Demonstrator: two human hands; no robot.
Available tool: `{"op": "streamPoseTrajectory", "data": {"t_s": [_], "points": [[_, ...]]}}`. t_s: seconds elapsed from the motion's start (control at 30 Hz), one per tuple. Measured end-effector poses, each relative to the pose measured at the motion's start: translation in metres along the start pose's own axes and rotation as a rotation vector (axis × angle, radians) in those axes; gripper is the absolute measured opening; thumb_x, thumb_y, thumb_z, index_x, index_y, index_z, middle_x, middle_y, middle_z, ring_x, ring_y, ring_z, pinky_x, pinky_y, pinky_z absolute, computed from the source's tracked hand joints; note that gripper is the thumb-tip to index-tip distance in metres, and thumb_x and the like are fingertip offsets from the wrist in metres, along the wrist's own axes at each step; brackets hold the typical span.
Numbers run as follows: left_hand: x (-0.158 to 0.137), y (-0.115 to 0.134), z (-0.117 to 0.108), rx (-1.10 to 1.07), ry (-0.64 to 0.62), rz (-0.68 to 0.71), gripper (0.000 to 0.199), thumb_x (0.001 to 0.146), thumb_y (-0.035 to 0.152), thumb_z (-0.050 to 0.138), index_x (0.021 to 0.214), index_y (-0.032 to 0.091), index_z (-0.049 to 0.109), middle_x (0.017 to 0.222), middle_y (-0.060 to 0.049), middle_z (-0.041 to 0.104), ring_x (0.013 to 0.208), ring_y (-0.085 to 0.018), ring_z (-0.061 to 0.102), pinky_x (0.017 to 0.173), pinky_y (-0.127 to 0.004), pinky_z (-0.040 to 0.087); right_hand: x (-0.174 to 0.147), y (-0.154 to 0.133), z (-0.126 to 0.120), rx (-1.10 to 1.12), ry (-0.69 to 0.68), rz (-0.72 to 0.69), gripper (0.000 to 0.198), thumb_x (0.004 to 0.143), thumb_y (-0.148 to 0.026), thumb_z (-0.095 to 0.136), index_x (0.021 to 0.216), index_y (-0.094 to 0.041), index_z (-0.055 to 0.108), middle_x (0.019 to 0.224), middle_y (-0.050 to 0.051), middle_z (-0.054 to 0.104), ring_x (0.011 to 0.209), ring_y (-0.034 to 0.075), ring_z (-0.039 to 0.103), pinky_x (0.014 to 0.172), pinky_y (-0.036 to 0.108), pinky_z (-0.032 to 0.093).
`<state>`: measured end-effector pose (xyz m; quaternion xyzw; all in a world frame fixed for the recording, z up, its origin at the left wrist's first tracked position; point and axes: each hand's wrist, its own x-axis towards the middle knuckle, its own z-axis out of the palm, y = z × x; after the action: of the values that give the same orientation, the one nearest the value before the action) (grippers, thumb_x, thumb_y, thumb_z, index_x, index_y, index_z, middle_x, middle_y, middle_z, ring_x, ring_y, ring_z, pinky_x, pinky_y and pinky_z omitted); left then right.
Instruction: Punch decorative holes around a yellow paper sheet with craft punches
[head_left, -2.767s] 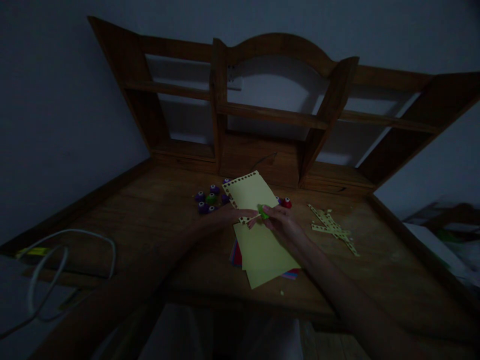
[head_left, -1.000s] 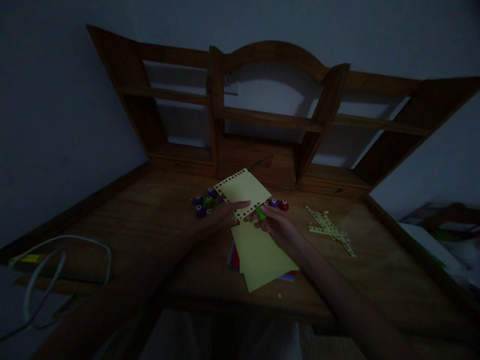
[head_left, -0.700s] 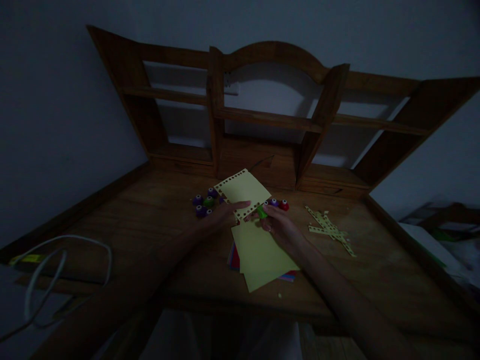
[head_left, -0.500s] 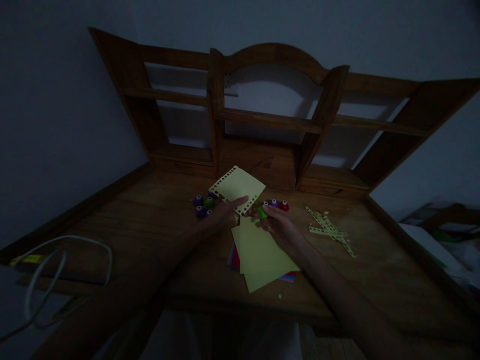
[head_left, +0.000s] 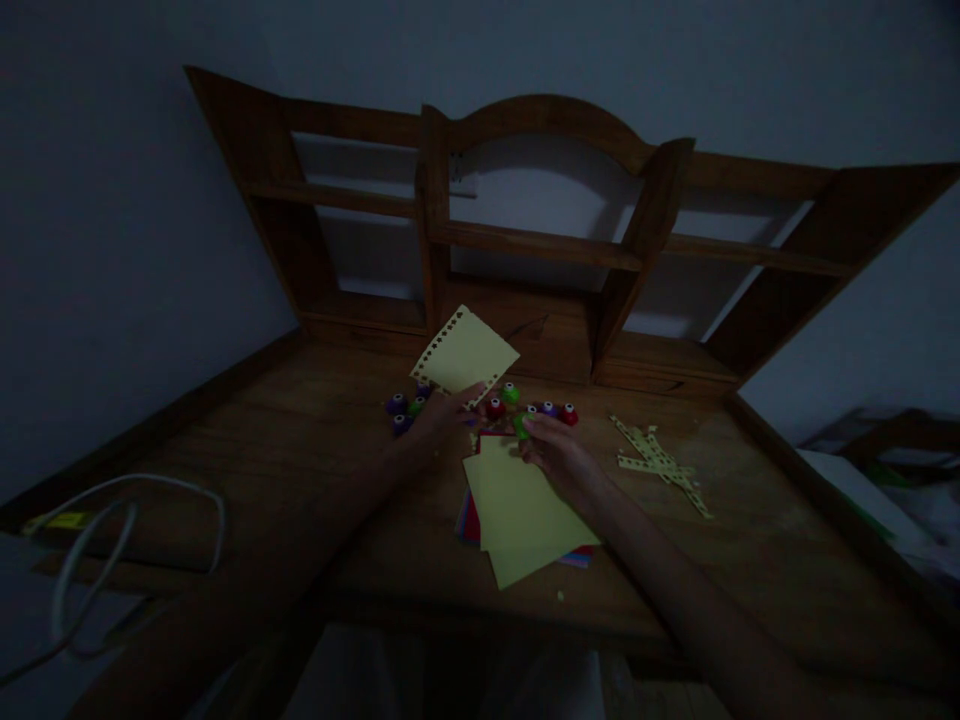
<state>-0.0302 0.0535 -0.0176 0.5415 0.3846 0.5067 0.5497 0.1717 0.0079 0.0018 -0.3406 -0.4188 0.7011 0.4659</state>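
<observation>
Between the thumb and fingers of my left hand (head_left: pixel 456 402) is a yellow sheet of paper (head_left: pixel 466 350), raised and tilted, with punched holes along its left and lower edges. My right hand (head_left: pixel 556 447) is closed around a small green craft punch (head_left: pixel 521 425), apart from the sheet. Below both hands lies a stack of yellow paper (head_left: pixel 525 510), with red and blue sheets showing beneath. More punches stand on the desk: a green punch (head_left: pixel 510 393) and a red punch (head_left: pixel 495 408) between the hands, and a purple punch (head_left: pixel 397 404) among others at left.
Perforated yellow strips (head_left: pixel 656 462) lie crossed on the right of the wooden desk (head_left: pixel 300 420). A shelf unit (head_left: pixel 525 235) rises along the back. A white cable (head_left: pixel 217 510) loops at the left edge. Small paper bits are scattered about.
My left hand has lifted the yellow sheet up and slightly left, away from the green punch. The punches behind it have come into view. My right hand has barely moved, still gripping its punch.
</observation>
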Motion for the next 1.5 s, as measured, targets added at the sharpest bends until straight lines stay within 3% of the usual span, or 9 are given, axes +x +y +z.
{"op": "streamPoseTrajectory", "data": {"t_s": [0.17, 0.3, 0.47, 0.7, 0.97, 1.07, 1.2, 1.4, 1.5], "points": [[0.002, 0.000, -0.004, 0.008, 0.146, -0.011, 0.027, 0.078, 0.035, 0.063, 0.089, 0.011, 0.061, 0.079, -0.006, 0.066, 0.066, -0.016, 0.059, 0.064, -0.031, 0.051, -0.001, 0.001, 0.002, -0.017, 0.003, 0.011, 0.023, 0.064, -0.033, 0.079, 0.079, -0.019, 0.069, 0.077, 0.000, 0.066, 0.059, 0.010, 0.056, 0.056, 0.024, 0.039], [0.003, 0.001, 0.000, 0.029, 0.081, 0.031, 0.028, 0.080, 0.035, 0.062, 0.088, 0.009, 0.064, 0.069, -0.005, 0.064, 0.063, -0.015, 0.059, 0.061, -0.027, 0.049, -0.001, 0.002, 0.003, -0.040, 0.012, -0.017, 0.022, 0.066, -0.034, 0.078, 0.079, -0.018, 0.068, 0.079, 0.000, 0.066, 0.059, 0.010, 0.055, 0.056, 0.024, 0.039], [0.002, 0.008, 0.002, 0.020, 0.048, 0.011, 0.029, 0.077, 0.037, 0.065, 0.091, 0.012, 0.062, 0.084, -0.008, 0.069, 0.068, -0.017, 0.060, 0.066, -0.030, 0.050, 0.001, 0.004, 0.001, -0.063, 0.037, -0.061, 0.020, 0.068, -0.033, 0.077, 0.081, -0.020, 0.068, 0.074, -0.001, 0.064, 0.061, 0.011, 0.057, 0.056, 0.024, 0.038], [0.002, 0.008, 0.007, 0.076, -0.122, -0.062, 0.030, 0.075, 0.041, 0.066, 0.079, 0.011, 0.066, 0.075, -0.010, 0.069, 0.061, -0.017, 0.061, 0.061, -0.031, 0.050, -0.002, -0.001, 0.006, -0.170, 0.082, -0.234, 0.020, 0.070, -0.031, 0.075, 0.088, -0.023, 0.070, 0.097, 0.002, 0.067, 0.093, 0.018, 0.059, 0.084, 0.030, 0.041], [0.001, 0.004, 0.013, 0.182, -0.281, -0.109, 0.036, 0.071, 0.046, 0.069, 0.071, 0.010, 0.068, 0.066, -0.011, 0.069, 0.059, -0.021, 0.064, 0.058, -0.032, 0.051, 0.000, -0.001, 0.000, -0.235, 0.137, -0.313, 0.024, 0.072, -0.034, 0.073, 0.094, -0.022, 0.071, 0.098, 0.003, 0.068, 0.094, 0.019, 0.059, 0.088, 0.032, 0.041], [0.004, 0.000, 0.011, 0.160, -0.207, -0.104, 0.038, 0.068, 0.046, 0.071, 0.077, 0.009, 0.069, 0.072, -0.012, 0.070, 0.066, -0.024, 0.066, 0.066, -0.036, 0.053, 0.002, 0.000, -0.003, -0.225, 0.180, -0.314, 0.026, 0.072, -0.035, 0.073, 0.094, -0.021, 0.071, 0.097, 0.004, 0.070, 0.091, 0.019, 0.061, 0.087, 0.032, 0.042], [0.007, -0.002, 0.007, 0.088, -0.025, 0.013, 0.039, 0.071, 0.043, 0.070, 0.092, 0.010, 0.067, 0.090, -0.011, 0.071, 0.082, -0.025, 0.066, 0.076, -0.037, 0.052, 0.004, 0.001, -0.006, -0.242, 0.258, -0.301, 0.030, 0.071, -0.036, 0.074, 0.095, -0.019, 0.071, 0.097, 0.005, 0.071, 0.090, 0.019, 0.062, 0.086, 0.032, 0.043], [0.005, 0.009, 0.004, 0.007, 0.172, 0.074, 0.035, 0.065, 0.040, 0.075, 0.087, 0.015, 0.064, 0.087, -0.005, 0.070, 0.078, -0.020, 0.065, 0.070, -0.031, 0.053, 0.005, 0.003, -0.010, -0.227, 0.278, -0.305, 0.032, 0.072, -0.037, 0.073, 0.097, -0.018, 0.070, 0.098, 0.006, 0.071, 0.092, 0.019, 0.063, 0.087, 0.032, 0.044], [0.004, 0.011, 0.004, -0.006, 0.208, 0.089, 0.035, 0.063, 0.040, 0.076, 0.085, 0.015, 0.064, 0.084, -0.005, 0.069, 0.076, -0.019, 0.065, 0.069, -0.031, 0.053, 0.007, 0.002, -0.010, -0.143, 0.249, -0.275, 0.028, 0.073, -0.035, 0.072, 0.094, -0.018, 0.070, 0.102, 0.006, 0.070, 0.094, 0.019, 0.063, 0.087, 0.031, 0.046]]}}
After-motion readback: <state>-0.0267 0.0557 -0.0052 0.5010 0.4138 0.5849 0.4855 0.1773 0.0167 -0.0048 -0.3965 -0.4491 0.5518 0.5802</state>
